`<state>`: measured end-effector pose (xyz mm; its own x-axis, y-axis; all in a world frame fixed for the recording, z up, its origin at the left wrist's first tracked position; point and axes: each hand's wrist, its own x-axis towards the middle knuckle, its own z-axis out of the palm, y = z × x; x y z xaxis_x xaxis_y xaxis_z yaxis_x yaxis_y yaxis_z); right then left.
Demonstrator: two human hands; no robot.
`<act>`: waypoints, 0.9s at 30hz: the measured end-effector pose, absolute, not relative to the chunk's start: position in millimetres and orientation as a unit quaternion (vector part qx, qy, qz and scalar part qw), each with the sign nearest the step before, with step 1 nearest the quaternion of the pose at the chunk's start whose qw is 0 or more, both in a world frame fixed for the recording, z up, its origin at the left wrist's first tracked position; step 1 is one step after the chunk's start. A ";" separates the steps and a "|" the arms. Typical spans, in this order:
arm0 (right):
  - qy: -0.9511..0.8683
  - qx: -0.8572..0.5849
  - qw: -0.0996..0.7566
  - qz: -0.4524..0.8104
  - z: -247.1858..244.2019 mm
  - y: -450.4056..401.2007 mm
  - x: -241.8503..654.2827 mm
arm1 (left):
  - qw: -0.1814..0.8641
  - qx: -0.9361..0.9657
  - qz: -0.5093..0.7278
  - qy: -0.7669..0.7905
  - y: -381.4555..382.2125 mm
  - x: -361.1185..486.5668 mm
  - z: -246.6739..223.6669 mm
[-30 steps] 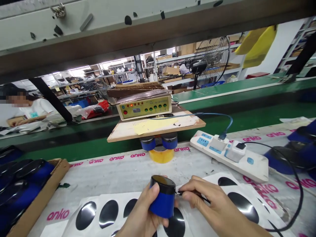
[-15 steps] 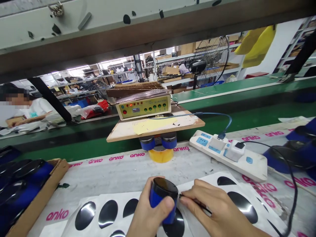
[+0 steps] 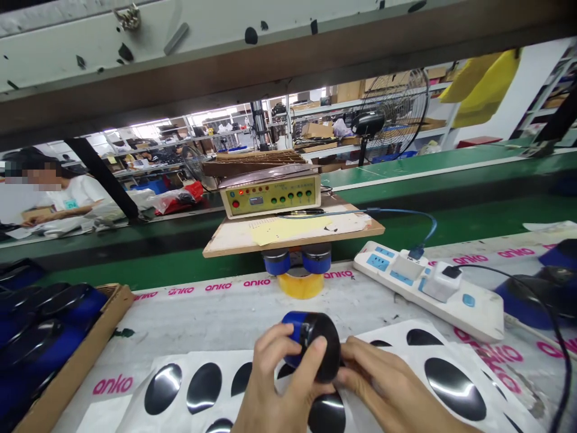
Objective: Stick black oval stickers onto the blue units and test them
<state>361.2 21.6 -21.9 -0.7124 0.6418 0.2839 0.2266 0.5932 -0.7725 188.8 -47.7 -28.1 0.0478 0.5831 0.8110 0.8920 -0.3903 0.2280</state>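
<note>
Retilted cylinder [image 3: 312, 325], seemingly against right hand [image 3: 383, 380]

Workshop, background only

Overhead: pale, dark-flecked beam [image 3: 216, 27] with brownish underside, spanning the view. Dark slanted posts: left post [image 3: 103, 178], right post [image 3: 559, 123]. Mid-depth: long green bench [image 3: 374, 171], edged in white. Behind it: white shelves [image 3: 324, 107] crowded with cardboard boxes [image 3: 350, 91]; black fan [image 3: 369, 123] in front of them. Right: white wall [image 3: 536, 78], yellow cloth [image 3: 487, 93] hanging near it. Left rear: bright patches [image 3: 153, 128]; windows or lamps, cannot tell. Nearest: white-covered worktable [image 3: 202, 319], pink lettering.
</note>
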 end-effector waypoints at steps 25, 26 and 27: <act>-0.904 -0.199 0.306 0.222 -33.7 21.7 364.5 | 0.267 -0.778 -0.386 -0.417 -47.4 174.9 -9.0; -0.905 -0.198 0.311 0.213 -33.3 22.0 365.1 | 0.265 -0.777 -0.390 -0.417 -47.4 174.8 -8.9; -0.905 -0.198 0.318 0.200 -32.6 22.4 365.9 | 0.261 -0.777 -0.391 -0.418 -47.4 174.9 -9.3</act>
<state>365.9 22.4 -32.6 -0.7191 0.4850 0.4977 0.2305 0.8421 -0.4876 174.9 -47.4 -9.3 0.3446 0.4466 0.8257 0.8544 -0.5137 -0.0788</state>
